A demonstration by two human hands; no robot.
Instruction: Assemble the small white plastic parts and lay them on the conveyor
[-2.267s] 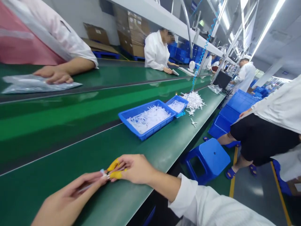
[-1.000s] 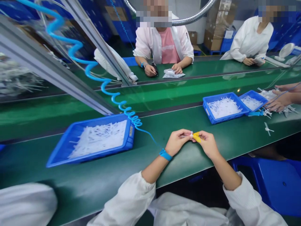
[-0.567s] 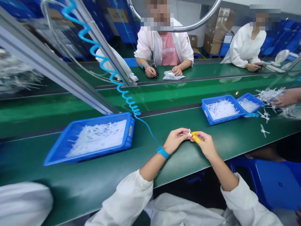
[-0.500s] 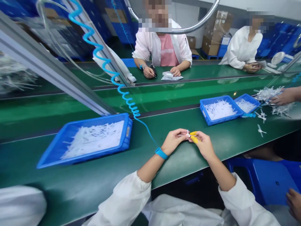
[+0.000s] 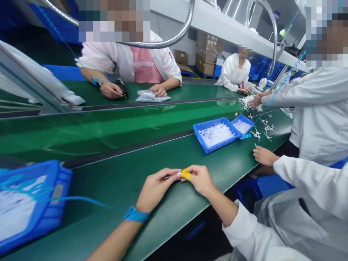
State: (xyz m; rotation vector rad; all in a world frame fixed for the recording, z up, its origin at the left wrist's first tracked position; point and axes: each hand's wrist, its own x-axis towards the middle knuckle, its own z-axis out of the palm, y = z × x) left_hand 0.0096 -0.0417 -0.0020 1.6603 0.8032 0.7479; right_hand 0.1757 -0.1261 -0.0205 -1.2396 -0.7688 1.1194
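My left hand (image 5: pixel 156 189) is closed in a pinch at the middle of the view, thumb and forefinger on a small white plastic piece (image 5: pixel 179 172). From the other side my right hand (image 5: pixel 201 179) pinches the same piece with a thumb and finger in yellow finger cots (image 5: pixel 186 175). Fingertips cover most of the piece, so its exact shape is hidden. Both hands are just over the green bench (image 5: pixel 152 239). A blue wrist strap (image 5: pixel 137 214) goes around my left wrist.
Blue trays (image 5: pixel 58 195), (image 5: pixel 210 148) hold white plastic strips. Loose white pieces (image 5: pixel 257 135) lie at right near a co-worker's hand (image 5: pixel 265 156). Another person gathers a white pile (image 5: pixel 247 101). Across the green belt (image 5: pixel 114 132), a person touches a clear bag (image 5: pixel 152 96).
My view has turned right, so the trays and the people opposite appear farther left and the right-hand co-workers show more. Both hands stay together on the small white piece.
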